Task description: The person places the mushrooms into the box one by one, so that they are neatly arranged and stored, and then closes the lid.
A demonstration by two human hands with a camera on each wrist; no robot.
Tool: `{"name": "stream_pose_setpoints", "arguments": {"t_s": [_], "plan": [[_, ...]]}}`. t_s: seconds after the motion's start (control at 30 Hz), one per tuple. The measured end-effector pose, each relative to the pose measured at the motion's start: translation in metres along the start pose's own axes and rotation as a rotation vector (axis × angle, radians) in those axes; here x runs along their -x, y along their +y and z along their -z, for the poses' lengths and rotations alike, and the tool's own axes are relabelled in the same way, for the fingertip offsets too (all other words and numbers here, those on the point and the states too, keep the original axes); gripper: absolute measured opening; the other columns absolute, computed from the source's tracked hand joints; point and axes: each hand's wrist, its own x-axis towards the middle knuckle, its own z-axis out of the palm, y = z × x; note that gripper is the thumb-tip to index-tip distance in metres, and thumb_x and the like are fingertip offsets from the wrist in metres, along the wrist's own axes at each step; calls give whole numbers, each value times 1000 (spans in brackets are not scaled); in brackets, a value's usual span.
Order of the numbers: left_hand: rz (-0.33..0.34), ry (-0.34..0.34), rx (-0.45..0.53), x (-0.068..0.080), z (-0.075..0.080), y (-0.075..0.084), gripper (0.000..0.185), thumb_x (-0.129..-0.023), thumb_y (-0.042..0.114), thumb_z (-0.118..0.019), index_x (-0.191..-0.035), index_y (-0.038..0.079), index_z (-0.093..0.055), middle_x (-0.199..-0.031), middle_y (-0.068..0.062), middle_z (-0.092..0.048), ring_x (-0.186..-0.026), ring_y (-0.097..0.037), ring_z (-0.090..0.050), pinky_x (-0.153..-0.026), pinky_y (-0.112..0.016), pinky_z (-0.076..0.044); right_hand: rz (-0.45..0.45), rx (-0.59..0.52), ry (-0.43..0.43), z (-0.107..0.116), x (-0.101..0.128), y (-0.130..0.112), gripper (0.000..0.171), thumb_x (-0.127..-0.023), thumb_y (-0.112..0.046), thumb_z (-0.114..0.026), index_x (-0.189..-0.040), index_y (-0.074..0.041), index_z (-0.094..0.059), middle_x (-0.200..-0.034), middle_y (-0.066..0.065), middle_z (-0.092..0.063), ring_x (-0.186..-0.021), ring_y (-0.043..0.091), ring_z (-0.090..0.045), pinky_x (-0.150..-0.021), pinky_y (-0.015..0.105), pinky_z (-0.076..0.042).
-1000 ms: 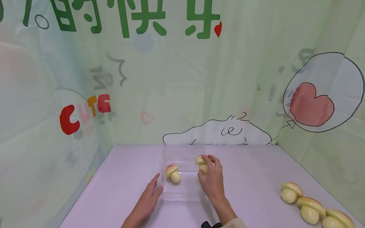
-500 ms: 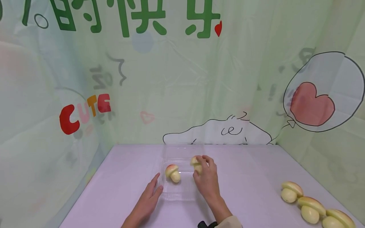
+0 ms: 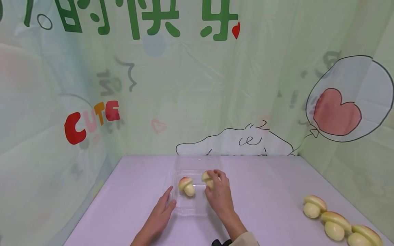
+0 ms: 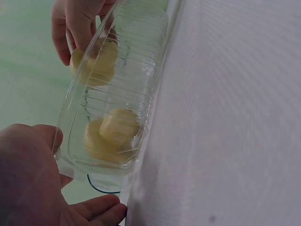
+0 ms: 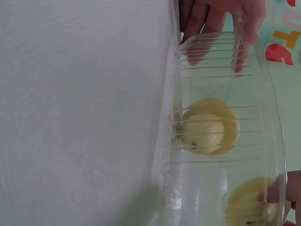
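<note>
The left hand (image 3: 160,212) lay flat on the table (image 3: 271,191), fingers straight against the clear tray (image 3: 191,208), its grip empty. One mushroom bun (image 3: 186,186) sat inside between both hands. The right hand (image 3: 219,195) held a second bun (image 3: 207,178) in its grip, low in the tray.

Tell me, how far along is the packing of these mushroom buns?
One bun already lies in the clear box. The right hand holds a second bun just over the box, while the left hand rests against the box's side. Three buns wait in a row at the table's right edge, so it looks under halfway.
</note>
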Motion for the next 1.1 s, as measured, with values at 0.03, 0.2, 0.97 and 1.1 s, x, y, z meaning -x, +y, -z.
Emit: {"name": "stream_pose_setpoints", "arguments": {"t_s": [0.03,0.2,0.97,1.1], "plan": [[-5,-1,-7,0,0,0,55,-99,38,-43,-148,21,-25,-145,-18,-34,-134,-35,-28,-106,-57,-23,5,1,0,-1,1,0,51,-65,5,-75,-112,-9,-63,-117,15,-52,-100,36,-53,-77,45,-50],[-19,3,-23,-1,0,0,54,-99,38,-43,-148,22,-26,-145,-18,-34,-134,-33,-29,-106,-55,-23,36,12,-1,-4,2,3,51,-63,4,-76,-111,-8,-64,-116,14,-52,-97,36,-54,-76,44,-49],[-11,11,-46,1,0,5,54,-99,35,-43,-148,19,-27,-142,-20,-37,-133,-35,-31,-105,-56,-25,4,10,-143,-13,1,2,49,-64,5,-73,-109,-11,-65,-116,14,-53,-96,35,-53,-76,42,-49],[-6,10,-45,1,0,5,54,-99,37,-43,-148,20,-26,-142,-20,-36,-133,-35,-31,-105,-56,-24,7,9,-156,-14,-2,2,48,-64,5,-73,-109,-10,-65,-116,14,-53,-97,36,-53,-76,43,-49]]}}
